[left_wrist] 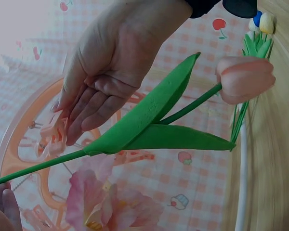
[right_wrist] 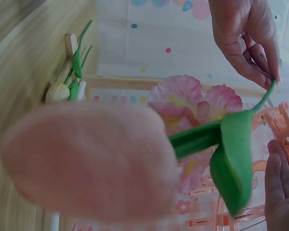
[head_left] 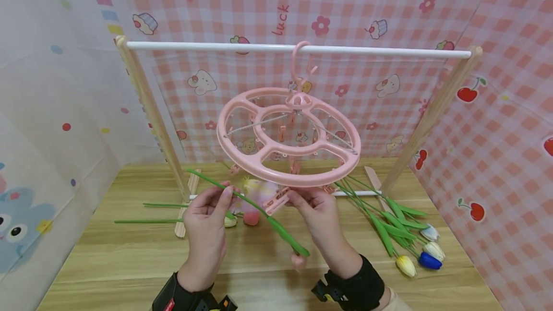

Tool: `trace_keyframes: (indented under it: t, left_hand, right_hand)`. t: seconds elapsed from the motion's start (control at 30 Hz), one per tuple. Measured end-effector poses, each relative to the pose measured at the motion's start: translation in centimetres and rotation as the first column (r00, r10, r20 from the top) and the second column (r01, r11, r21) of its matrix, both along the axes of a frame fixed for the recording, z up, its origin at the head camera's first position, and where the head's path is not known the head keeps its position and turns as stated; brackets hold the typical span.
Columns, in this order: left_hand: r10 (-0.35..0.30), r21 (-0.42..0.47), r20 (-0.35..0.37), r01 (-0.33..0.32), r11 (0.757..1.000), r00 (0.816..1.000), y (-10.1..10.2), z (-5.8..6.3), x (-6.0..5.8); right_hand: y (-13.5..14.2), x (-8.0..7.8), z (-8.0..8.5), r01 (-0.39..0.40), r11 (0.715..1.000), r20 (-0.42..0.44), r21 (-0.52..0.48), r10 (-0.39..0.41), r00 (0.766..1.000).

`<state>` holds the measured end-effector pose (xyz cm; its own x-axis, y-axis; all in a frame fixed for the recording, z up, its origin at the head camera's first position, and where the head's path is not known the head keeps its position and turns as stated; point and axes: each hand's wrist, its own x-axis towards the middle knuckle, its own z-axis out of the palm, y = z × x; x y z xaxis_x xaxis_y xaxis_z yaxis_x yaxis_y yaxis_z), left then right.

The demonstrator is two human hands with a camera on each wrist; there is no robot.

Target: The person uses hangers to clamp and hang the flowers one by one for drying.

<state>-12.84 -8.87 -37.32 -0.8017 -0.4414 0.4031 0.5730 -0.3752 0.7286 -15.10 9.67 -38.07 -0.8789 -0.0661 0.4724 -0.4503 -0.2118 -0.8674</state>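
My left hand [head_left: 206, 227] pinches the green stem of a pale pink tulip [left_wrist: 245, 79] between thumb and fingers. The tulip slants down to the right, its bloom low and toward me. With its thumb and fingers, my right hand [head_left: 323, 224] holds a pink clothes peg [head_left: 276, 199] under the round pink drying hanger [head_left: 242, 167]. The tulip's stem passes close to this peg; whether they touch, I cannot tell. Behind them hangs a large ruffled pink flower [right_wrist: 197, 106], mostly hidden by my hands and the hanger in the head view.
The hanger hooks over a white rod [head_left: 207, 47] on a wooden stand [head_left: 151, 109]. Several tulips [head_left: 406, 266] lie on the table at right. More stems [head_left: 149, 221] lie at left, near a red bloom [head_left: 251, 218]. Other pegs dangle from the hanger.
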Motion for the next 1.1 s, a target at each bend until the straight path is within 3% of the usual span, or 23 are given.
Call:
trace_keyframes:
  t: [0.37,0.77,1.1]
  left_hand:
    - [0.016,-0.024,-0.019,-0.017,1.0,1.0,0.44,0.02,-0.04]
    - [0.022,-0.054,0.003,-0.022,0.998,1.0,0.63,0.02,-0.02]
    - [0.037,-0.069,0.012,-0.036,0.997,0.999,0.86,0.16,-0.06]
  right_hand:
    - [-0.42,-0.08,-0.15,0.085,0.995,-0.017,0.05,-0.085,0.996]
    - [-0.72,-0.14,-0.29,0.093,0.992,0.019,0.08,-0.095,0.995]
    - [-0.8,-0.18,-0.3,0.105,0.99,-0.012,0.098,-0.105,0.994]
